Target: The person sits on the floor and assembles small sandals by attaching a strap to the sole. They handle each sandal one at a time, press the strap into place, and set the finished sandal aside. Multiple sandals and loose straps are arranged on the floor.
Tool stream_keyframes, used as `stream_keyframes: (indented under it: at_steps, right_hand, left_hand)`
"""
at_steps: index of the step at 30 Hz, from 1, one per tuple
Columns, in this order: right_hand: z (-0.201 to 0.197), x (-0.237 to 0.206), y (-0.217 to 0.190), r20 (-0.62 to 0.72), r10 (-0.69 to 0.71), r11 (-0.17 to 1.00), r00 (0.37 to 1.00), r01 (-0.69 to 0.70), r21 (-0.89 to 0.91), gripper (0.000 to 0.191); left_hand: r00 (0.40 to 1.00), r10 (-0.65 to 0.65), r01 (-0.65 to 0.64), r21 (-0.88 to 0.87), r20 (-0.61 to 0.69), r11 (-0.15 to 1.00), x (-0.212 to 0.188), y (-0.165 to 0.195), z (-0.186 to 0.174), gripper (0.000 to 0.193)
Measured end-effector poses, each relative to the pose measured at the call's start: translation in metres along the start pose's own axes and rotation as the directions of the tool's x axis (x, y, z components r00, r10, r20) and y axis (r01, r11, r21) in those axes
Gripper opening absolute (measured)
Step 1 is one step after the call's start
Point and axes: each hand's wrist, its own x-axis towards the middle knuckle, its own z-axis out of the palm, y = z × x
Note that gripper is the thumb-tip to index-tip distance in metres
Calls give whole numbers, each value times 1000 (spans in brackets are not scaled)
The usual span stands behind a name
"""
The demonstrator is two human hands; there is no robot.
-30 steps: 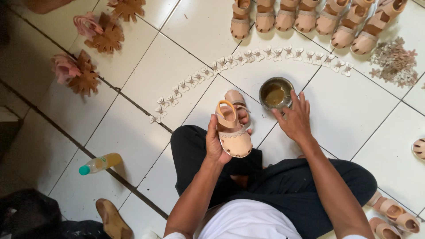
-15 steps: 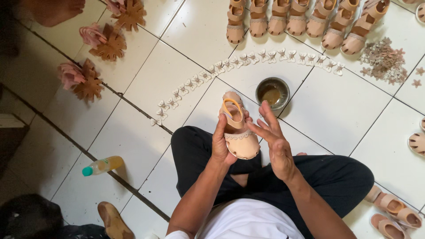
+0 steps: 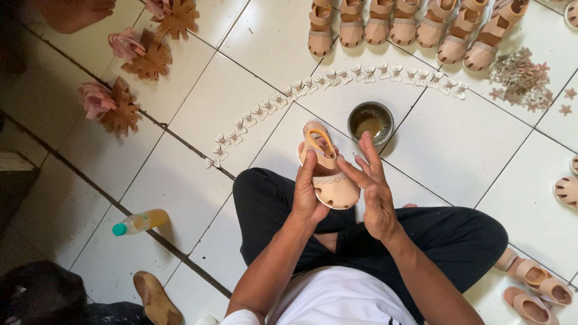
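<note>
I sit cross-legged on a white tiled floor. My left hand (image 3: 307, 195) grips a small beige sandal (image 3: 328, 174) upright by its left side and heel. My right hand (image 3: 372, 186) is beside the sandal with its fingers spread, the fingertips near or touching the strap on the right side. Just beyond the sandal stands a small round metal bowl (image 3: 369, 122) with brownish glue in it.
An arc of small white butterfly trims (image 3: 337, 77) curves across the tiles. A row of beige sandals (image 3: 415, 27) lies at the top, a heap of brown flower trims (image 3: 521, 78) at right, more sandals (image 3: 536, 289) at lower right, a yellow bottle (image 3: 139, 221) at left.
My right hand left the glue bowl and came back to the sandal's right side. The left hand has kept the sandal upright, raising it slightly.
</note>
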Motion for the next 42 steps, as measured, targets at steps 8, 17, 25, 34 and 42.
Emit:
stream_keyframes:
  at_steps: [8, 17, 25, 34, 42]
  right_hand:
    - [-8, -5, 11, 54, -260, 709, 964, 229, -667, 65]
    - [-54, 10, 10, 501, -366, 75, 784, 561, -824, 71]
    - [-71, 14, 6, 616, -316, -94, 722, 622, -777, 81]
    - [-19, -22, 42, 88, 389, 912, 917, -370, -176, 113]
    - [-66, -31, 114, -286, 477, 857, 831, -512, -59, 115]
  left_hand:
    - [988, 95, -69, 195, -126, 978, -5, 4, 21, 51]
    - [982, 70, 2, 382, -175, 924, -15, 15, 44, 47]
    - [969, 32, 74, 411, -245, 908, -9, 8, 29, 51]
    - [940, 104, 99, 551, -324, 829, 9, -20, -30, 53]
    - [940, 339, -120, 964, 34, 237, 44, -43, -101, 48]
